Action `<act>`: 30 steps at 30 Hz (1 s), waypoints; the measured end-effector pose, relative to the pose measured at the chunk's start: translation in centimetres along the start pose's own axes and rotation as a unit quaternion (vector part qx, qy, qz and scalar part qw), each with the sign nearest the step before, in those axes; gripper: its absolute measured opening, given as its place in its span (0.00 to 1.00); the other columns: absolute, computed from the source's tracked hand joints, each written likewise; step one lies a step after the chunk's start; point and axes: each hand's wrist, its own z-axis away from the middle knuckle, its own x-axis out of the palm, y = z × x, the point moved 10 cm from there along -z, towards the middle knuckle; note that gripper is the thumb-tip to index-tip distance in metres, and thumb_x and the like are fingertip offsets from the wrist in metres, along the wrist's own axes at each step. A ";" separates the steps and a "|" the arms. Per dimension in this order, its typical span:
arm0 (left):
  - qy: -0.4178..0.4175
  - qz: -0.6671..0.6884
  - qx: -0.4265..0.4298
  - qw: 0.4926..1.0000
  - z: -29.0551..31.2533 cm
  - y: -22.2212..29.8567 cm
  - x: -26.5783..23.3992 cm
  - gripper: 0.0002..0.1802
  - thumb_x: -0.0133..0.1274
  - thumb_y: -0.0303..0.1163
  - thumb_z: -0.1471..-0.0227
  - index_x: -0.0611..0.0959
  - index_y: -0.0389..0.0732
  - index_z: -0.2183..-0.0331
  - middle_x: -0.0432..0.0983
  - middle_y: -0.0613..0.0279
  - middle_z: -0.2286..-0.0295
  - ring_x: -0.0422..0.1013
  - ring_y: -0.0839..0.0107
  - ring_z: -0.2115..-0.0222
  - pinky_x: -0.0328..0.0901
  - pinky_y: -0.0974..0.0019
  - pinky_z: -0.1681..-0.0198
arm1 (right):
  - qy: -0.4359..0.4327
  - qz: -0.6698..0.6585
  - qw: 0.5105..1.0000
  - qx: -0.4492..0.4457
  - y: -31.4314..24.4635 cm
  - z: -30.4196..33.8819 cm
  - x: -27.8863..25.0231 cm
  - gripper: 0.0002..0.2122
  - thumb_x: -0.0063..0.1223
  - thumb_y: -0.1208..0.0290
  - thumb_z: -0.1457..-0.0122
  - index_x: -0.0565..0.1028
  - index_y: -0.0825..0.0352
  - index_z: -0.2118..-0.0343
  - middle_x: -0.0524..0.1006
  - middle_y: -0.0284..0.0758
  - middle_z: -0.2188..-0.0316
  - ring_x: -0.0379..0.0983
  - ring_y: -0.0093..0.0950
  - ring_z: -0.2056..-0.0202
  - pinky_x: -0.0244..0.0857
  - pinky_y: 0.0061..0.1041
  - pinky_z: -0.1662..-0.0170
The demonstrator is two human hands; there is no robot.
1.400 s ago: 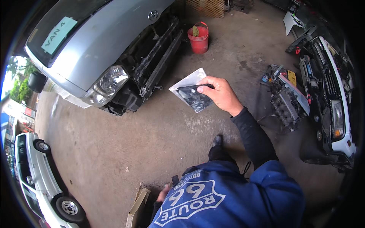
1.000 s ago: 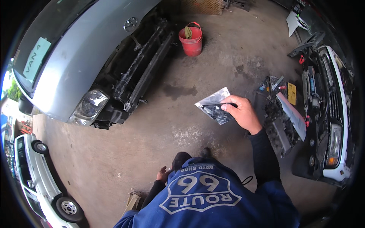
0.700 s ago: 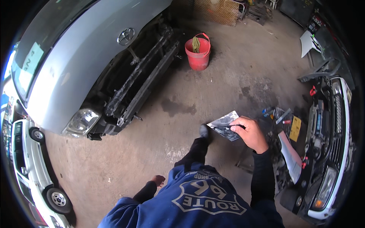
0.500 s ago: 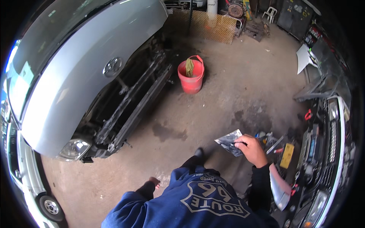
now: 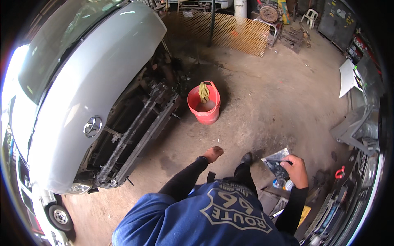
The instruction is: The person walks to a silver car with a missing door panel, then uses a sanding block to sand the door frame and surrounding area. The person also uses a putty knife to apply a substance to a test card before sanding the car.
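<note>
My right hand (image 5: 297, 170) grips a thin, square dark grey sheet (image 5: 274, 163) with pale smears, pinched at its right edge between thumb and fingers. Low on the right, the sheet hangs over the floor. My left hand (image 5: 214, 154) is out in front of my body, its fingers loosely bent and nothing visible in it. Ahead of that hand a red bucket (image 5: 206, 116) stands on the floor. An olive-yellow cloth (image 5: 204, 92) drapes over the bucket's inner wall, above some murky liquid.
On the left stands a silver van (image 5: 78, 98) with its front bumper off and the crossbeam (image 5: 143, 139) exposed. Orange mesh (image 5: 242, 35) spans the back. Car parts (image 5: 328, 217) and a red-handled item (image 5: 340, 172) lie along the right. A white chair (image 5: 310, 17) stands far back.
My left arm has swung forward from beside my body. My right hand has moved right, still gripping the sheet. The view has shifted, and the bucket sits lower in the picture.
</note>
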 end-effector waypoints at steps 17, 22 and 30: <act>-0.297 -0.194 -0.186 0.916 -7.3 -17.1 5.5 0.26 0.40 0.50 0.40 0.74 0.55 0.43 0.81 0.57 0.57 0.75 0.57 0.51 0.70 0.47 0.50 | -0.089 -0.067 0.980 -0.166 -2.5 -45.7 -8.1 0.06 0.59 0.78 0.49 0.77 0.75 0.69 0.79 0.42 0.74 0.77 0.30 0.69 0.69 0.28 0.63; -0.143 -0.112 -0.199 0.963 -25.0 -12.3 -1.5 0.22 0.46 0.50 0.41 0.85 0.47 0.59 0.81 0.53 0.58 0.77 0.56 0.56 0.70 0.56 0.52 | -0.129 -0.056 0.976 -0.163 -5.6 -58.1 -6.1 0.06 0.59 0.78 0.49 0.77 0.75 0.69 0.79 0.42 0.73 0.77 0.31 0.69 0.68 0.28 0.62; 0.249 -0.050 -0.103 0.962 -43.7 -2.9 -25.0 0.13 0.54 0.39 0.48 0.84 0.41 0.66 0.81 0.45 0.68 0.78 0.50 0.65 0.71 0.53 0.62 | -0.217 -0.032 0.944 -0.245 -12.4 -75.4 -2.7 0.05 0.58 0.79 0.47 0.77 0.75 0.69 0.79 0.41 0.72 0.77 0.32 0.67 0.68 0.28 0.60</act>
